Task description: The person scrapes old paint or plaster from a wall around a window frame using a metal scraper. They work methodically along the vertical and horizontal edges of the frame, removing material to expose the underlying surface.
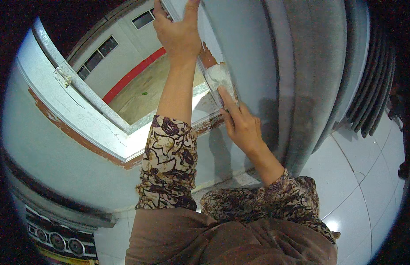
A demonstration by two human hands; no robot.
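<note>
At the top of the view my left hand (178, 36) grips the side of a white window frame (102, 142), thumb to the right and fingers to the left. My right hand (243, 124) is lower on the frame's right side. Its index finger lies extended along a flat pale piece (220, 78), which resembles a scraper blade; the palm hides the rest. Ragged reddish-brown bare paint (208, 54) shows just above this piece. White flakes sit at its upper edge. More brown strip (69, 142) runs along the frame's lower left border.
A metal latch (63, 77) is on the frame's left side. Through the opening are a pale wall with a red band (135, 74). Grey curved panels (311, 66) and dark ribbed lengths (373, 73) stand at right. A speaker-like unit (59, 240) is at lower left, white floor tiles (350, 185) at lower right.
</note>
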